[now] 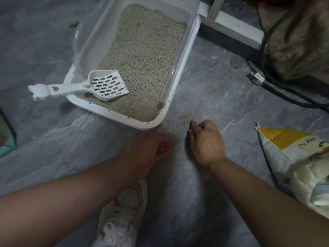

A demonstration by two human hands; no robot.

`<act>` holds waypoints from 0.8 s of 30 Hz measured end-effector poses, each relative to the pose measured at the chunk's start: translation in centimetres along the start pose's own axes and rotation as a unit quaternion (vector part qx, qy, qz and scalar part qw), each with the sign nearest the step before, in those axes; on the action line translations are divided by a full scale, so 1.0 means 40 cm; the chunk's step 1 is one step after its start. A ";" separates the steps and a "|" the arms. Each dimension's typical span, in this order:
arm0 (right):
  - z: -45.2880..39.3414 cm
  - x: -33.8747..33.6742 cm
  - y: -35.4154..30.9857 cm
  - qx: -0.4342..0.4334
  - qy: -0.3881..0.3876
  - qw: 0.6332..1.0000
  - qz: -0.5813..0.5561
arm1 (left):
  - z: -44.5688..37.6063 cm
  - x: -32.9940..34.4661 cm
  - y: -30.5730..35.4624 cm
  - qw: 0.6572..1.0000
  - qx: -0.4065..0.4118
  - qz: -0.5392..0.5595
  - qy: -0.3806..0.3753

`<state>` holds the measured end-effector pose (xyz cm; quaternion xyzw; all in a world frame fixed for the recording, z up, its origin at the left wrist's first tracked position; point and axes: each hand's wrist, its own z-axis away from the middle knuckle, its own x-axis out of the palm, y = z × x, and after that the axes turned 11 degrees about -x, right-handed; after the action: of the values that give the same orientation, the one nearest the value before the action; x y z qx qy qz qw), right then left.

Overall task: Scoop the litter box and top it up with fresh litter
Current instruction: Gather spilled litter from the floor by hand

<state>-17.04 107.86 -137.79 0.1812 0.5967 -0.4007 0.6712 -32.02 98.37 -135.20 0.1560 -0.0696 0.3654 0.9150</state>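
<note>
Right hand (204, 141): fingers curling, raking spilled litter (185, 117) beside the litter box (161, 120).
Left hand (151, 148): cupping, empty.
Risk: grains scattering wider.

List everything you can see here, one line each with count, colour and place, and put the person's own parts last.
litter box: one, white, on the floor, upper centre, holding beige litter.
scoop: one, white, slotted head lying on the litter, handle sticking out over the box's left rim.
spilled litter: one small beige patch, on the floor by the box's near right corner.
litter bag: one, white and yellow, lying on the floor at right.
cable: one, black, upper right, with a plug on the floor.
floor: grey, marbled.
shoe: one, white, bottom centre.
left hand: palm up, cupped, near the spill.
right hand: fingertips at the spilled litter.
</note>
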 end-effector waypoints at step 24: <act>-0.029 -0.005 -0.063 0.011 -0.061 0.998 -0.007 | -0.012 -0.011 0.002 1.000 -0.002 0.010 0.002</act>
<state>-19.70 107.22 -137.25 0.1591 0.5516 -0.4222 0.7016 -32.39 98.29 -135.73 0.1529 -0.0704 0.3751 0.9116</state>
